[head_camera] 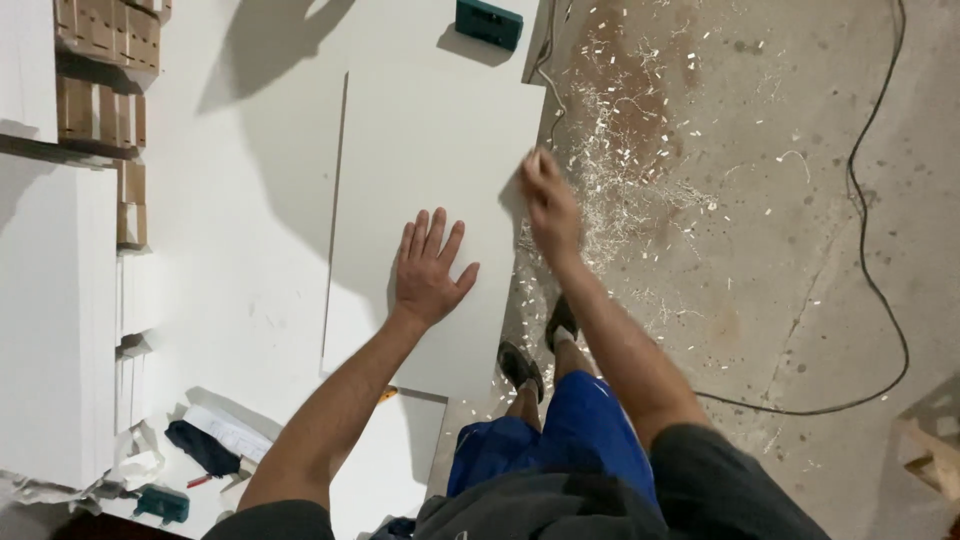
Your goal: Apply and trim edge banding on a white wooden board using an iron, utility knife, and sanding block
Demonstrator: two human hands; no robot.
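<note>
While the left hand (428, 268) lies flat and open, fingers spread toward 12 o'clock, it presses on a white panel (430, 150) that rests on the white bench (250, 250). At 3 o'clock from it, the right hand (548, 200) sits at the panel's right edge; it is blurred, so whether it is closed around anything cannot be told. Pale shavings (620, 190) litter the concrete floor (780, 250) just beyond that edge, and a black cable (880, 290) curves across the floor farther toward 3 o'clock. A teal block (489, 23) lies at 12 o'clock, near the bench's far end. Stacked white boards (55, 320) stand at 9 o'clock, with brown-edged pieces (100, 60) toward 10 o'clock. Another teal tool (162, 503) sits at 7 o'clock.
</note>
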